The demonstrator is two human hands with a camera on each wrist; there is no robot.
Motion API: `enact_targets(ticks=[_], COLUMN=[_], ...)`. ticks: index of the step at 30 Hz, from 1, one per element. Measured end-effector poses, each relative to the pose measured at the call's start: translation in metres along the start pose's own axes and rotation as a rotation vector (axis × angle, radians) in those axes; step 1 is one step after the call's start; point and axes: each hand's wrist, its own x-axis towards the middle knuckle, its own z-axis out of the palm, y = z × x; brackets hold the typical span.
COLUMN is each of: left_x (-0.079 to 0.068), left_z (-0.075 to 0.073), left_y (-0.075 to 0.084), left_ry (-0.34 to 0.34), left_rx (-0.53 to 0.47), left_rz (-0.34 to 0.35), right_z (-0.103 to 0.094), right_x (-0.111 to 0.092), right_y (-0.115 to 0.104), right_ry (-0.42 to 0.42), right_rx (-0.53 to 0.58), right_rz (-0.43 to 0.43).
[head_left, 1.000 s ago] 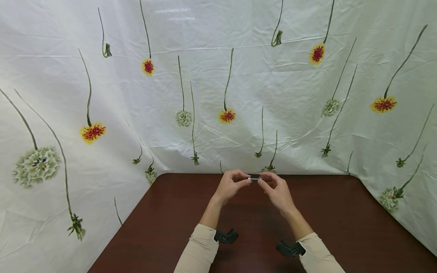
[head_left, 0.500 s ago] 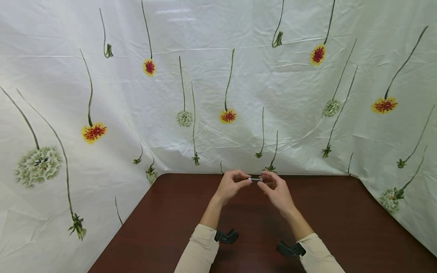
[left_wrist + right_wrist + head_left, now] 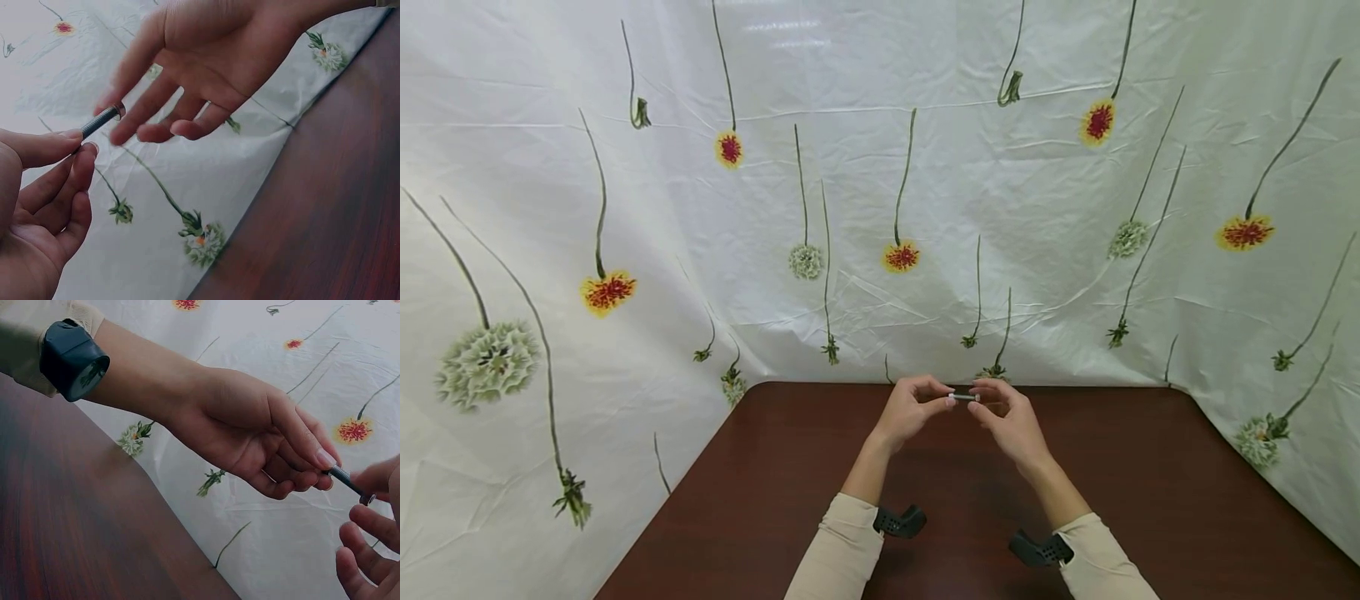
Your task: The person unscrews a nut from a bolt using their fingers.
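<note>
A short threaded bolt lies nearly level between the two hands, held up above the far part of the table. My left hand pinches one end between thumb and fingers. In the left wrist view, the bolt shows its thread and a wider, ring-like free end. My right hand surrounds that free end, its thumb and fingertips spread apart close by it. The right wrist view has the left hand gripping the bolt, with the right hand partly cut off at the edge.
A dark reddish-brown table lies under both arms. Behind it and on both sides hangs a white cloth printed with flowers. Each wrist carries a black camera, the left one and the right one.
The right thumb and fingers have parted from the bolt's end, which now shows between them. The left hand has kept its pinch, with hardly any movement.
</note>
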Motion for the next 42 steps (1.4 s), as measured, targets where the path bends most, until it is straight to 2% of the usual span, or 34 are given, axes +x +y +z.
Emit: enact_targets(ticks=[5, 14, 19, 26, 33, 42], left_x=[-0.0007, -0.0017, -0.0027, -0.0028, -0.0034, -0.0034], left_z=[-0.0004, -0.0018, -0.0027, -0.0026, -0.0014, 0.0002], left_y=[0.0017, 0.0023, 0.0030, 0.0050, 0.0061, 0.0047], left_ry=[0.002, 0.010, 0.017, 0.019, 0.024, 0.015], left_rx=[0.004, -0.009, -0.010, -0.023, -0.007, -0.015], left_rz=[-0.008, -0.008, -0.007, -0.019, -0.008, -0.002], right_z=[0.0002, -0.0009, -0.0006, -0.0030, -0.0023, -0.0031], right_x=[0.0010, 0.0006, 0.0005, 0.0001, -0.0009, -0.0020], right_y=[0.0010, 0.0015, 0.0016, 0.0008, -0.0009, 0.0002], right_ry=[0.021, 0.002, 0.033, 0.030, 0.029, 0.016], right_rx=[0.003, -0.003, 0.004, 0.001, 0.002, 0.008], right_rz=[0.048, 0.018, 0.031, -0.020, 0.038, 0.000])
